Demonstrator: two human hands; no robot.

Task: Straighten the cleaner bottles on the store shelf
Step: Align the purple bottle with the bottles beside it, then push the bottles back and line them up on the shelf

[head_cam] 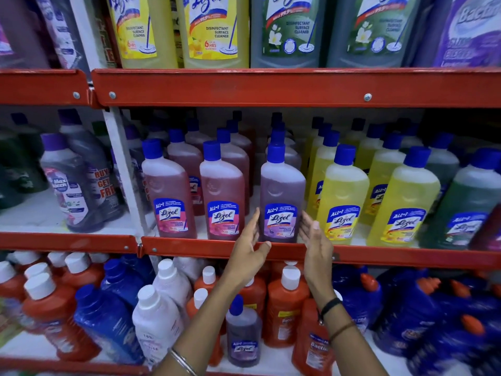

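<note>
A purple cleaner bottle (282, 196) with a blue cap stands upright at the front of the middle shelf (189, 246), its label facing me. My left hand (250, 248) is flat beside its lower left side, fingers apart. My right hand (315, 240) is open beside its lower right side. Both hands are at or just off the bottle; neither grips it. To the left of it stand two pink bottles (223, 194), and to the right several yellow bottles (343, 199), all with blue caps and in rows running back.
The shelf above (271, 86) carries large yellow and green bottles. Below are orange, white and blue bottles and a small purple one (244, 332). A white upright post (122, 169) divides the bays; dark bottles stand left of it.
</note>
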